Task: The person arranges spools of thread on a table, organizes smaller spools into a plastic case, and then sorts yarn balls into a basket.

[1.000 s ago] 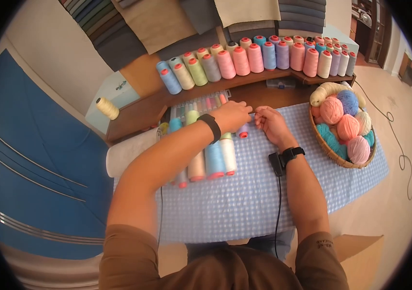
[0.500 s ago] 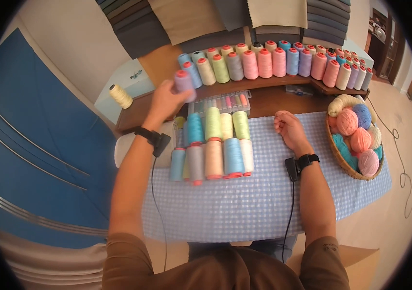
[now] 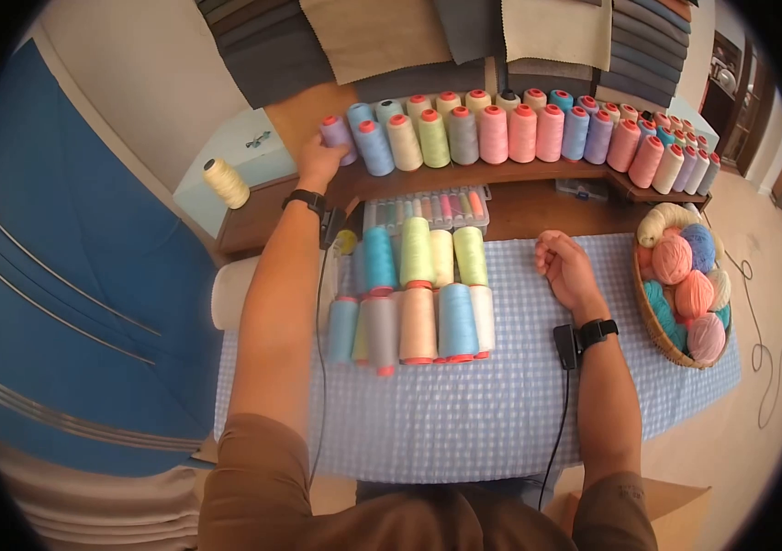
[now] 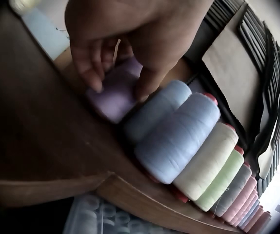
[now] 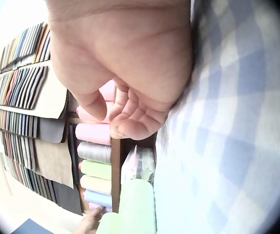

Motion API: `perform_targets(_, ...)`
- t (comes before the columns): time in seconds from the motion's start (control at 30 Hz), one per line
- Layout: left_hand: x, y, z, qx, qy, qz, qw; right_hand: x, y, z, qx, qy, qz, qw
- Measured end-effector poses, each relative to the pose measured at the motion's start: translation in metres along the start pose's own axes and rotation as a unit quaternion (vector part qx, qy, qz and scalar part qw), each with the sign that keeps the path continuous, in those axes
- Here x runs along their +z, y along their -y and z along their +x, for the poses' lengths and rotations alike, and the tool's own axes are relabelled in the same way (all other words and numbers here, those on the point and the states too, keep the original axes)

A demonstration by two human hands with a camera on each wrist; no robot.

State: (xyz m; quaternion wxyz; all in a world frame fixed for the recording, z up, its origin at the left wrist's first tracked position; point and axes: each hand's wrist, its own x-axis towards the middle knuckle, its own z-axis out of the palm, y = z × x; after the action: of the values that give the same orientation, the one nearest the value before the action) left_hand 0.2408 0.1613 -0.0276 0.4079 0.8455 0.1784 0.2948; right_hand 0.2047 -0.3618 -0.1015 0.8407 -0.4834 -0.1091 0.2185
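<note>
In the head view a purple thread cone (image 3: 338,140) stands at the left end of the shelf's rows, beside a light blue cone (image 3: 374,149). The left hand (image 3: 319,163) grips it; the left wrist view shows fingers and thumb round the purple cone (image 4: 118,90), close to two blue cones. The right hand (image 3: 571,268) rests on the checked cloth (image 3: 391,413), fingers loosely curled, holding nothing. Between the arms, several cones, among them a peach one (image 3: 418,323) and a teal one (image 3: 379,259), are grouped on the cloth.
A basket of yarn balls (image 3: 657,317) sits at the cloth's right. Behind the grouped cones lies a clear case (image 3: 426,209) of small spools. A cream cone (image 3: 226,184) stands apart at the far left. Fabric samples (image 3: 377,41) hang behind the shelf. Cables trail from both wrists.
The left hand has moved from the grouped cones up and left to the shelf's left end, carrying the purple cone upright. The right hand remains on the cloth. The head view has shifted.
</note>
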Motion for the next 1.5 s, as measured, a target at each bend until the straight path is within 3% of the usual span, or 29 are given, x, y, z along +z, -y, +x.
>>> perform_targets(0.13, 0.005, 0.005, -0.01, -0.017, -0.002, -0.057, 0.998, -0.002, -0.001, 0.001, -0.002, 0.007, 0.0, 1.0)
perform_targets(0.23, 0.0, 0.011, -0.02, 0.011, -0.046, -0.029, 0.998, -0.001, -0.001, 0.001, -0.001, 0.005, -0.004, 1.0)
perform_targets(0.33, -0.01, -0.006, -0.05, 0.024, -0.036, 0.021, 0.999, -0.002, -0.001, 0.0, -0.004, 0.006, -0.002, 1.0)
perform_targets(0.43, -0.026, -0.065, -0.115, 0.105, 0.095, 0.036, 0.989, -0.003, -0.001, 0.0, -0.006, 0.008, -0.001, 1.0)
perform_targets(0.47, -0.028, -0.084, -0.135, 0.17, 0.131, 0.062, 0.975, -0.003, -0.002, 0.0, -0.007, 0.009, -0.001, 1.0)
perform_targets(0.57, -0.031, -0.129, -0.192, 0.31, 0.246, 0.152, 0.906, -0.006, -0.004, 0.003, -0.005, 0.008, 0.0, 1.0)
perform_targets(0.6, -0.031, -0.138, -0.208, 0.362, 0.237, 0.213, 0.876, -0.007, -0.005, 0.003, -0.005, 0.008, 0.002, 1.0)
perform_targets(0.7, -0.013, -0.145, -0.226, 0.275, 0.238, 0.298, 0.883, -0.01, -0.007, 0.004, -0.005, 0.01, 0.007, 1.0)
perform_targets(0.73, -0.004, -0.15, -0.226, 0.172, 0.259, 0.317, 0.896, -0.009, -0.007, 0.004, -0.005, 0.012, 0.008, 1.0)
perform_targets(0.83, 0.015, -0.164, -0.232, 0.063, 0.271, 0.382, 0.881, -0.011, -0.007, 0.004, -0.005, 0.012, 0.013, 1.0)
perform_targets(0.97, 0.016, -0.153, -0.22, 0.039, 0.292, 0.335, 0.895, -0.012, -0.007, 0.004, -0.008, 0.02, 0.016, 1.0)
perform_targets(1.07, -0.003, -0.144, -0.212, 0.012, 0.231, 0.221, 0.947, -0.011, -0.007, 0.003, -0.004, 0.008, 0.011, 1.0)
perform_targets(1.17, -0.034, -0.146, -0.197, -0.134, 0.303, -0.017, 0.943, -0.009, -0.007, 0.003, -0.003, -0.008, 0.005, 1.0)
perform_targets(1.23, -0.051, -0.128, -0.186, -0.131, 0.237, -0.17, 0.948, -0.009, -0.007, 0.003, -0.003, -0.001, 0.005, 1.0)
perform_targets(1.3, -0.067, -0.085, -0.15, -0.11, 0.178, -0.23, 0.95, -0.009, -0.006, 0.003, -0.005, 0.002, 0.004, 1.0)
perform_targets(1.37, -0.085, -0.086, -0.136, -0.085, 0.069, -0.145, 0.983, -0.008, -0.006, 0.004, -0.006, 0.003, 0.001, 1.0)
perform_targets(1.5, -0.082, -0.056, -0.088, -0.059, -0.063, -0.12, 0.989, -0.003, -0.004, 0.003, 0.0, -0.006, -0.008, 1.0)
